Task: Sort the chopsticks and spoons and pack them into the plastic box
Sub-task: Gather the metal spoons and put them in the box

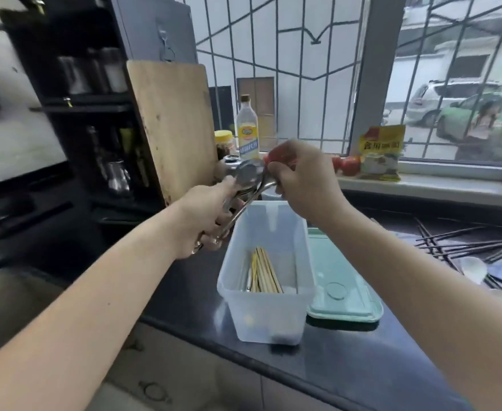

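Note:
A clear plastic box (244,295) stands on the dark counter with pale wooden chopsticks (266,269) lying inside. Above its far left corner my left hand (205,215) grips a bunch of metal spoons (248,178) by their handles, bowls pointing up. My right hand (300,176) pinches the bowl end of one spoon in that bunch. Dark chopsticks (463,244) lie scattered on the counter at the right, with a white spoon (473,269) among them.
A green lid (344,286) lies right of the box. A wooden cutting board (174,129) leans at the back left beside a dark rack. A bottle (247,130), a jar, tomatoes and a yellow packet (381,152) line the window sill. A sink sits at lower left.

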### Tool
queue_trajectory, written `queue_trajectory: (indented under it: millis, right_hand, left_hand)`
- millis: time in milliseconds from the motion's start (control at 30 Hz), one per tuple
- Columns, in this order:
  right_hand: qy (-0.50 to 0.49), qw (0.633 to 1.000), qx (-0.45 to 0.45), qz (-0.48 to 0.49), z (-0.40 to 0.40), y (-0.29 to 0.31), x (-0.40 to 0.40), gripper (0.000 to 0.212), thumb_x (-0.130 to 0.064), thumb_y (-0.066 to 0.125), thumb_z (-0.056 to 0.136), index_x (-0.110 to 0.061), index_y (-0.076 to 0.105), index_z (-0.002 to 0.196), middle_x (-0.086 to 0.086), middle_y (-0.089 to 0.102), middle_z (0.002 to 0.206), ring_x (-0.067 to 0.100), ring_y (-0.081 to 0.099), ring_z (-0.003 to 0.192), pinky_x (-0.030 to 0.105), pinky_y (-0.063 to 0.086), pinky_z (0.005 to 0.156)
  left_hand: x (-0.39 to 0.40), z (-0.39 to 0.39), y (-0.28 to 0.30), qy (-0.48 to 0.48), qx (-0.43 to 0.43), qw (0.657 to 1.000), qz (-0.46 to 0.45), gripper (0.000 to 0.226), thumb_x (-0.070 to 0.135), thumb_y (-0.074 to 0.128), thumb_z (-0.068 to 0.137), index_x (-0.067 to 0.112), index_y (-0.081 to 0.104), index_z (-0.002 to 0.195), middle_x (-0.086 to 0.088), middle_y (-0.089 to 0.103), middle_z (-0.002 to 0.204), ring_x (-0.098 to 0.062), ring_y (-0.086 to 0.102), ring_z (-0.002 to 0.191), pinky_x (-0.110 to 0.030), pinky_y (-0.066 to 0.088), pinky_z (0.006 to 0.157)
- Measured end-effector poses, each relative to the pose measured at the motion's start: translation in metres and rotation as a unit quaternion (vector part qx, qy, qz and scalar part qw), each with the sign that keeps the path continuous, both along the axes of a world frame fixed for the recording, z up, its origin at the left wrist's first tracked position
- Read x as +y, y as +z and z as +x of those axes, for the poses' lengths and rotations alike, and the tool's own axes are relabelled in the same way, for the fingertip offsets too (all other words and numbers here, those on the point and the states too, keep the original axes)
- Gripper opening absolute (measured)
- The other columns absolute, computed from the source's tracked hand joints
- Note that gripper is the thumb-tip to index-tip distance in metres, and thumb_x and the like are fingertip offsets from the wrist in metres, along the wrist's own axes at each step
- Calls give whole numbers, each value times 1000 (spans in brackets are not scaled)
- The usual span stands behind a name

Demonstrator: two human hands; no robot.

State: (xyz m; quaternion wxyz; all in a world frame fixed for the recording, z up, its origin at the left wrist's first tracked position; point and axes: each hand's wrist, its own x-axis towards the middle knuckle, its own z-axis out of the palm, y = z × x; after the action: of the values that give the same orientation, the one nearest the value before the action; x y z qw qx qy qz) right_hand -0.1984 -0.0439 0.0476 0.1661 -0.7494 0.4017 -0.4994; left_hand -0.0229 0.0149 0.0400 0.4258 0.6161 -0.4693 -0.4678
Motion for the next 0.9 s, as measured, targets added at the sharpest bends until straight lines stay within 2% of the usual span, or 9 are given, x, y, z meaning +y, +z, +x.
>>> queue_trajectory:
  millis: [200,300,400,500,600,700,767,833,900]
  right_hand:
    - [1,982,167,89,0,-11,-38,16,-14,68,95,-28,73,88,-6,70,82,16,68,70,30,59,67]
    - [-13,956,260,135,-1,-18,-50,22,-10,63,97,-27,76,90,-7,72,79,11,68,61,17,55,52]
    - [8,912,351,212,14,-37,-57,30,1,54,97,-22,72,102,-4,71,76,8,65,52,17,49,46]
    - [20,874,395,282,28,-50,-60,36,-1,49,98,-31,66,109,-1,71,72,9,67,50,23,53,51]
    - [-1,867,399,300,30,-44,-64,23,-7,56,94,-14,73,108,1,72,74,11,69,55,25,58,55]
    - [-48,833,459,305,31,-36,-56,21,-9,52,91,-4,72,94,8,73,66,18,66,50,21,50,46]
    - [-65,807,514,283,31,-29,-49,25,-9,46,91,-4,70,96,13,74,77,27,67,63,28,53,56]
    - [-68,817,516,249,27,-24,-48,25,-10,46,95,-5,69,103,11,68,92,29,61,80,35,53,72]
    - [-74,844,472,242,23,-21,-46,24,-12,48,97,-4,70,103,11,64,90,28,57,79,34,49,71]
  left_hand:
    - [-35,81,-97,137,116,983,-35,39,45,38,110,9,53,110,4,26,59,-8,18,43,-19,14,37]
    - [-51,83,-151,167,176,970,-19,34,42,38,111,12,49,100,5,26,57,-7,18,40,-18,13,36]
    - [-67,67,-182,161,209,965,-2,29,37,36,111,14,47,97,7,27,54,-6,18,39,-18,14,35]
    - [-72,57,-191,175,185,967,-31,28,32,34,111,15,47,94,8,28,52,-7,20,39,-20,15,36]
    - [-64,58,-198,200,212,953,-80,28,32,34,110,15,47,93,5,30,56,-9,20,42,-22,16,38]
    - [-60,63,-199,207,268,935,-101,26,28,34,111,14,47,94,3,28,58,-9,18,42,-22,15,38]
    - [-61,65,-198,201,283,932,-103,25,27,34,111,14,47,94,2,28,59,-9,18,42,-22,13,39]
    - [-62,65,-199,195,273,936,-104,27,29,34,112,14,47,94,2,28,59,-9,18,42,-22,12,41]
    - [-61,62,-199,192,254,942,-107,29,32,33,112,14,48,94,3,30,58,-9,19,42,-23,13,41]
